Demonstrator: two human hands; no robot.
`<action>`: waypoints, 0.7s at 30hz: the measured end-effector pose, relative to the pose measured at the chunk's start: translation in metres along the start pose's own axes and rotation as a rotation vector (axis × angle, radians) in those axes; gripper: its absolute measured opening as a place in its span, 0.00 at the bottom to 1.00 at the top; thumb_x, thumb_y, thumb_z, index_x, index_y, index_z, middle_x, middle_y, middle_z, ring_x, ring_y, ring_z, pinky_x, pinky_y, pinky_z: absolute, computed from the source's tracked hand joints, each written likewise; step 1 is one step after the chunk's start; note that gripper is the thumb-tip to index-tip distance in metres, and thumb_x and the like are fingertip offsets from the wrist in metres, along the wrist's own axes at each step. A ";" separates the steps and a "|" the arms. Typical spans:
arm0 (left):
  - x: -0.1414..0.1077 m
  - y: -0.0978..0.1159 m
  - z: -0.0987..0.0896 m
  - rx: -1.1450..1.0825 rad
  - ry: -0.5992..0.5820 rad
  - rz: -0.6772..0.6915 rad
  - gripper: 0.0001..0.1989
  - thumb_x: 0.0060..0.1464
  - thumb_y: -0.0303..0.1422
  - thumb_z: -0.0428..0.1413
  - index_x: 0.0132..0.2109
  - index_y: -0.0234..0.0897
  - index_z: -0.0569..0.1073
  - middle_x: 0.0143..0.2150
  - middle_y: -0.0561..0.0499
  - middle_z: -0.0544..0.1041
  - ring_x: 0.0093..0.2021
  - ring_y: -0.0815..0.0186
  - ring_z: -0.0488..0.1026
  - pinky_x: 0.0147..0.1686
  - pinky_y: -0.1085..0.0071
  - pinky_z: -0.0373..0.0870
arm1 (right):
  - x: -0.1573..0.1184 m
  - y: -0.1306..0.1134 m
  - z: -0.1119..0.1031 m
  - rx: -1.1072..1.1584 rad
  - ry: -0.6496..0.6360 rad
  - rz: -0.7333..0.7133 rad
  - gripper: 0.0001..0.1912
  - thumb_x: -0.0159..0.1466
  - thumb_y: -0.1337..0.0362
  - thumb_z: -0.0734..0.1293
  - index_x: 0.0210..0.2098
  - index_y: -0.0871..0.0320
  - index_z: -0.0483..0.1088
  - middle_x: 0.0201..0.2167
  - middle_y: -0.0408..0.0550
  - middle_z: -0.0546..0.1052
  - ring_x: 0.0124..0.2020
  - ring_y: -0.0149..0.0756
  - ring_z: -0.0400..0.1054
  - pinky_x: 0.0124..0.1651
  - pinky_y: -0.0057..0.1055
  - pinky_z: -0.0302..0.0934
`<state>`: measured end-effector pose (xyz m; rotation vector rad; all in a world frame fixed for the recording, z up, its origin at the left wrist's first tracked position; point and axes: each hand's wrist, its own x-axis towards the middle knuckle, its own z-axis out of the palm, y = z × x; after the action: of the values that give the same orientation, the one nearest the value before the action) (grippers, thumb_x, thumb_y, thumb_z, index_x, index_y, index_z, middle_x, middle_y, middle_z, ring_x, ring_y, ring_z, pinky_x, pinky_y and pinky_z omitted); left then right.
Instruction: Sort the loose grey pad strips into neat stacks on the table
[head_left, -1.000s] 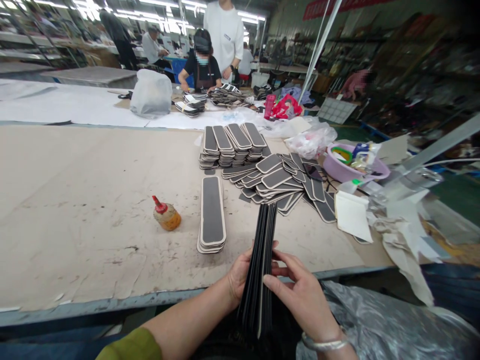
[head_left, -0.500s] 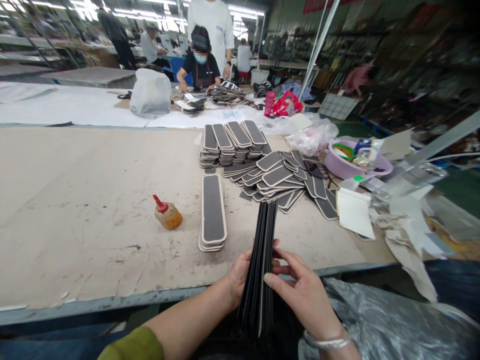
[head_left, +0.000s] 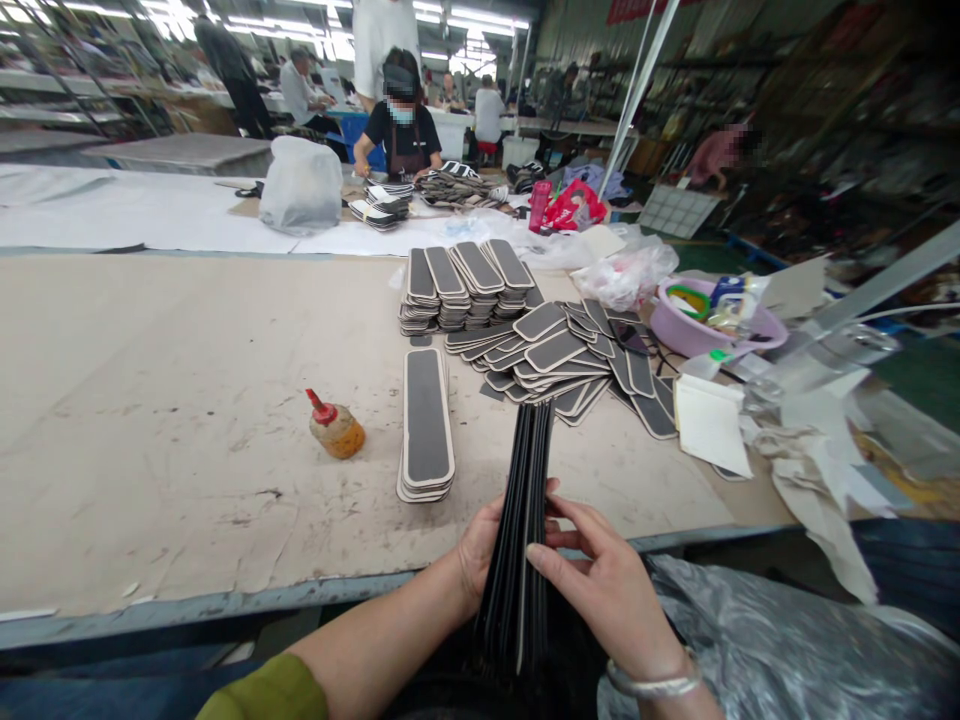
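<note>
Left hand [head_left: 480,560]: holds stacked, slim black strips [head_left: 519,520]
Right hand [head_left: 611,590]: holds opposite side
Long axis: outward over tan bench's [head_left: 187,430] near edge

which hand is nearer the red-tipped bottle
Left. The left hand is below and right of the red-tipped bottle in the picture; the right hand is farther right.

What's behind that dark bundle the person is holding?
Beyond the dark bundle, a loose heap of grey panels lies on the table. The bundle covers part of the left hand and some of the table; whatever lies there cannot be seen.
</note>
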<state>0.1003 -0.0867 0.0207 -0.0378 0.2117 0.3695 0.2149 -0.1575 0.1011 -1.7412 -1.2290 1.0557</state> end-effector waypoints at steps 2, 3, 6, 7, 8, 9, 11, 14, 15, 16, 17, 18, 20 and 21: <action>0.000 -0.001 0.001 0.005 0.006 -0.003 0.17 0.53 0.38 0.52 0.47 0.35 0.73 0.33 0.46 0.75 0.35 0.61 0.73 0.41 0.60 0.66 | 0.000 0.001 0.000 0.007 -0.005 -0.011 0.27 0.55 0.55 0.69 0.52 0.56 0.65 0.48 0.52 0.69 0.39 0.37 0.71 0.38 0.32 0.72; 0.000 -0.001 0.001 0.012 0.015 -0.005 0.17 0.53 0.38 0.52 0.47 0.35 0.73 0.34 0.45 0.76 0.35 0.60 0.73 0.41 0.59 0.66 | 0.000 0.001 -0.001 0.009 -0.009 -0.015 0.27 0.56 0.55 0.68 0.52 0.56 0.64 0.48 0.52 0.69 0.39 0.37 0.71 0.38 0.32 0.72; 0.002 -0.001 -0.002 0.026 0.058 0.008 0.18 0.54 0.40 0.51 0.47 0.35 0.73 0.35 0.45 0.76 0.37 0.59 0.73 0.41 0.59 0.66 | -0.001 0.001 0.000 -0.003 -0.015 -0.031 0.26 0.57 0.56 0.67 0.54 0.55 0.63 0.50 0.52 0.68 0.39 0.36 0.71 0.39 0.32 0.72; 0.002 -0.002 -0.003 0.025 0.068 0.012 0.18 0.54 0.41 0.51 0.48 0.35 0.73 0.35 0.45 0.76 0.37 0.58 0.73 0.41 0.59 0.66 | -0.001 0.001 0.000 -0.013 -0.012 -0.034 0.26 0.58 0.56 0.67 0.54 0.55 0.62 0.50 0.52 0.67 0.39 0.36 0.71 0.39 0.31 0.72; 0.003 -0.002 -0.004 0.020 0.072 0.017 0.19 0.54 0.42 0.51 0.48 0.35 0.72 0.35 0.45 0.75 0.37 0.59 0.73 0.41 0.59 0.66 | -0.002 0.001 0.000 -0.023 -0.009 -0.036 0.27 0.58 0.55 0.66 0.54 0.56 0.62 0.50 0.53 0.67 0.39 0.36 0.71 0.39 0.31 0.72; 0.003 -0.002 -0.005 0.016 0.069 0.022 0.21 0.55 0.43 0.50 0.49 0.35 0.72 0.34 0.46 0.75 0.36 0.59 0.73 0.40 0.60 0.66 | -0.002 0.001 0.000 -0.032 -0.005 -0.036 0.27 0.58 0.55 0.66 0.55 0.56 0.61 0.50 0.53 0.67 0.39 0.36 0.71 0.38 0.31 0.72; 0.004 -0.001 -0.006 0.008 0.059 0.026 0.22 0.55 0.45 0.49 0.51 0.36 0.71 0.33 0.46 0.75 0.34 0.60 0.72 0.38 0.62 0.66 | -0.002 0.000 0.000 -0.048 -0.002 -0.034 0.28 0.58 0.55 0.67 0.56 0.57 0.61 0.51 0.53 0.66 0.40 0.36 0.71 0.39 0.31 0.72; 0.003 -0.001 -0.004 -0.003 0.071 0.036 0.22 0.56 0.45 0.49 0.49 0.35 0.72 0.31 0.47 0.75 0.32 0.63 0.72 0.36 0.66 0.65 | -0.002 0.000 0.000 -0.047 -0.017 -0.030 0.28 0.58 0.56 0.67 0.56 0.56 0.60 0.51 0.52 0.66 0.41 0.36 0.71 0.40 0.30 0.72; 0.002 -0.001 -0.003 -0.006 0.077 0.030 0.22 0.55 0.46 0.49 0.49 0.34 0.72 0.31 0.47 0.75 0.32 0.63 0.72 0.37 0.66 0.65 | -0.002 0.000 0.000 -0.044 -0.022 -0.029 0.28 0.58 0.57 0.66 0.56 0.55 0.60 0.51 0.51 0.66 0.41 0.36 0.71 0.40 0.30 0.72; 0.001 -0.001 -0.002 -0.008 0.083 0.019 0.23 0.55 0.46 0.49 0.49 0.34 0.72 0.31 0.47 0.75 0.32 0.63 0.72 0.38 0.66 0.65 | -0.003 -0.001 0.000 -0.042 -0.027 -0.028 0.27 0.58 0.58 0.66 0.56 0.55 0.60 0.51 0.51 0.67 0.41 0.35 0.71 0.41 0.30 0.72; 0.001 -0.001 -0.001 -0.011 0.089 0.008 0.24 0.55 0.46 0.49 0.49 0.32 0.72 0.32 0.46 0.76 0.32 0.62 0.72 0.39 0.65 0.65 | -0.003 -0.001 0.000 -0.044 -0.025 -0.029 0.27 0.59 0.58 0.66 0.56 0.55 0.60 0.51 0.51 0.67 0.41 0.35 0.71 0.41 0.29 0.72; 0.000 -0.001 0.000 -0.018 0.093 -0.002 0.25 0.55 0.47 0.49 0.49 0.31 0.72 0.33 0.45 0.77 0.33 0.62 0.73 0.41 0.65 0.65 | -0.004 -0.001 0.000 -0.050 -0.017 -0.031 0.27 0.59 0.59 0.66 0.56 0.54 0.59 0.51 0.50 0.67 0.41 0.35 0.71 0.41 0.29 0.72; -0.001 -0.002 0.001 -0.031 0.069 -0.030 0.28 0.55 0.48 0.47 0.51 0.28 0.71 0.37 0.43 0.77 0.36 0.60 0.74 0.44 0.63 0.65 | -0.006 -0.002 0.002 -0.063 0.010 -0.034 0.29 0.59 0.60 0.66 0.58 0.53 0.56 0.52 0.50 0.67 0.40 0.34 0.71 0.39 0.28 0.72; -0.001 -0.002 0.002 -0.034 0.045 -0.044 0.29 0.56 0.48 0.47 0.52 0.27 0.70 0.39 0.42 0.77 0.37 0.58 0.74 0.45 0.61 0.65 | -0.007 -0.003 0.003 -0.063 0.024 -0.039 0.30 0.59 0.60 0.65 0.60 0.52 0.54 0.52 0.49 0.67 0.39 0.34 0.71 0.37 0.27 0.72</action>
<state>0.1002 -0.0891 0.0227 -0.0842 0.2490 0.3288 0.2101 -0.1629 0.1042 -1.7653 -1.2883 0.9799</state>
